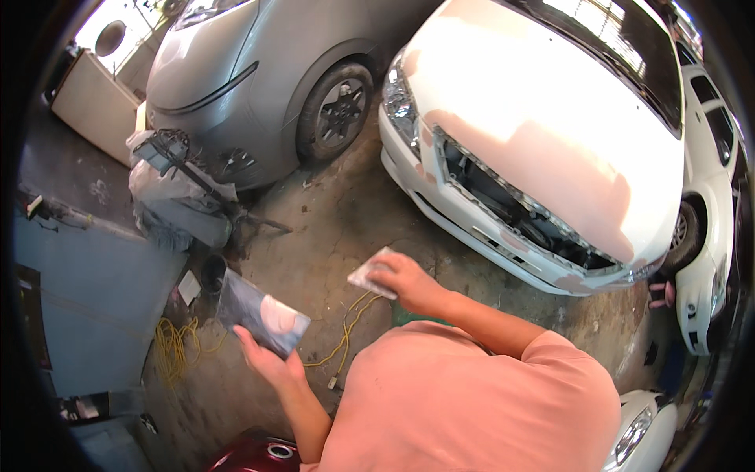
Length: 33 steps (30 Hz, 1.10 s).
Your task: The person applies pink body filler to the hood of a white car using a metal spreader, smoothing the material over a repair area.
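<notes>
My left hand point(266, 355) holds a dark flat board point(259, 313) with a smear of pink filler on it, tilted up at chest height. My right hand point(405, 283) grips a small flat grey spreader point(370, 275) by its edge, held out in front of me and apart from the board. Ahead stands a white car point(543, 134) with large pink filler patches on its hood and front bumper, its grille opening bare. My peach-coloured shirt fills the lower middle of the view.
A silver car point(259, 71) is parked at the upper left. A wrapped bundle with a lamp point(169, 189) sits beside it. Yellow cable point(177, 342) lies coiled on the cracked concrete floor. A dark red tank point(255, 455) is at the bottom edge. Another white car point(712, 220) is at right.
</notes>
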### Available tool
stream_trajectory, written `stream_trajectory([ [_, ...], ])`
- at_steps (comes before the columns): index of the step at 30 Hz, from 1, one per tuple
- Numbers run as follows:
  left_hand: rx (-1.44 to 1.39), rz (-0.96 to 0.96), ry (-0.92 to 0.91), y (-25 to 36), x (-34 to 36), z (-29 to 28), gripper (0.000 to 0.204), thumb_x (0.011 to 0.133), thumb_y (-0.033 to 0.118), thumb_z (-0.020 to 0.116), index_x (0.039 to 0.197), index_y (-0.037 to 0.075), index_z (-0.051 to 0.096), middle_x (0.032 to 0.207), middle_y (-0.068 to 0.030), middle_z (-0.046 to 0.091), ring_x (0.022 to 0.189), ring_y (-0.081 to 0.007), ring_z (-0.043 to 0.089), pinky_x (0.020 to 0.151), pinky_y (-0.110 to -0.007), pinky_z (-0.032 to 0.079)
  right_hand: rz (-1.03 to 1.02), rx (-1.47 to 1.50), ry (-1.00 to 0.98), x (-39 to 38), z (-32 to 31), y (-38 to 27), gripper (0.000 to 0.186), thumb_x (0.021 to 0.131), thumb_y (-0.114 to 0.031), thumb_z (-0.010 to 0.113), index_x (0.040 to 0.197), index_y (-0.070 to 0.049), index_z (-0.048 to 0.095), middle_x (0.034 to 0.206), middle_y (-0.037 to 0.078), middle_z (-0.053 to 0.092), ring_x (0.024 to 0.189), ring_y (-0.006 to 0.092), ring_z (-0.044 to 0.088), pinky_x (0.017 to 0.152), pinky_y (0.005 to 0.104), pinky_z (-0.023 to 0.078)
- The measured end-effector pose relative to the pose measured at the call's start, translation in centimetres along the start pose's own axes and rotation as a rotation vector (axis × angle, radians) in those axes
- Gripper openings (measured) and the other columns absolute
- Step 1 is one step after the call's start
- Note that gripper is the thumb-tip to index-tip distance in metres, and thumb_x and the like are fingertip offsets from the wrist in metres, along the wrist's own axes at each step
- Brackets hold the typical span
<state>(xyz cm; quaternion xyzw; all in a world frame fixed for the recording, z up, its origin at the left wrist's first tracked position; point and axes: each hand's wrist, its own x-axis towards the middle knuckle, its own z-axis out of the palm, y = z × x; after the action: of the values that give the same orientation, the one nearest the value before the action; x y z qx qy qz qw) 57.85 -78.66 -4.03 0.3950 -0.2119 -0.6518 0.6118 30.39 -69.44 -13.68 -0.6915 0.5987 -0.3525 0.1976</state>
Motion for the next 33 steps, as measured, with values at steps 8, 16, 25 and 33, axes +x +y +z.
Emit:
stream_trajectory([
  [8,0.143,0.071,-0.024,-4.9,8.3,9.3,0.056,0.101,0.029,0.064,0.145,0.002,0.043,0.142,-0.0134,0.054,0.129,-0.0277,0.054,0.111,-0.044,0.042,-0.172,0.007,0.333,12.9,-7.0,0.5,0.045,0.068,0.01,0.068,0.106,-0.005,0.05,0.129,0.018,0.057,0.121,0.0389,0.053,0.108,0.0507,0.039],
  [16,0.102,0.186,-0.232,-5.5,10.0,15.5,0.053,0.105,0.023,0.058,0.148,-0.001,0.038,0.145,-0.0124,0.049,0.13,-0.023,0.05,0.111,-0.039,0.038,-0.183,-0.349,0.37,13.0,-10.4,-2.7,0.056,0.075,-0.007,0.075,0.128,-0.024,0.067,0.133,0.009,0.054,0.129,0.0327,0.05,0.112,0.058,0.035],
  [25,0.231,0.276,-0.471,-5.7,8.0,17.2,0.054,0.105,0.021,0.055,0.149,-0.002,0.035,0.146,-0.0157,0.049,0.13,-0.027,0.051,0.11,-0.04,0.04,-0.19,-0.488,0.443,11.9,-10.5,-6.3,0.049,0.079,-0.012,0.073,0.125,-0.028,0.068,0.131,0.002,0.055,0.127,0.0271,0.05,0.112,0.0551,0.035],
  [33,0.192,0.516,-0.323,-4.5,8.4,18.2,0.059,0.102,0.025,0.062,0.147,-0.003,0.036,0.147,-0.0174,0.047,0.133,-0.0284,0.049,0.113,-0.043,0.038,0.125,0.522,0.161,6.6,-9.1,-0.8,0.054,0.082,0.001,0.065,0.133,-0.014,0.059,0.132,0.008,0.058,0.128,0.0308,0.053,0.11,0.0478,0.038],
])
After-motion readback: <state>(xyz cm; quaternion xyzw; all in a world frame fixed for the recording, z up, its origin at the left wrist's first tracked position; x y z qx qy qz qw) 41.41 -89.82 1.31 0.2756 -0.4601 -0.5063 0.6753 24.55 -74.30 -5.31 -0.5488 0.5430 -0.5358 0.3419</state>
